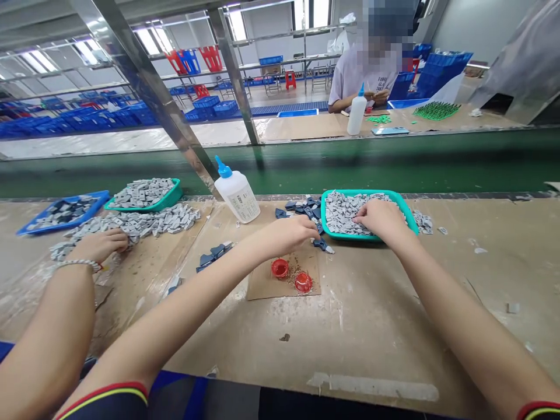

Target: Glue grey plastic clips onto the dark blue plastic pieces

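Note:
My left hand (293,233) reaches over the table, its fingers bent together at a dark blue plastic piece (321,244) with a pale grey tip. More dark blue pieces (308,206) lie in a loose heap just behind it. My right hand (382,217) is over a green tray (350,235), its fingertips pinched among small grey plastic pieces (343,213); the exact one between them is partly hidden. Below my left hand, two small red cups (280,268) with glossy liquid stand on a cardboard square (265,286).
A co-worker's hand (100,245) with a bracelet touches grey pieces at the left. Beyond it are a green tray (164,203) and a blue tray (32,229). A white bottle (238,195) with a blue nozzle stands near the metal post (161,99). Another person (345,81) sits across the green belt (297,163).

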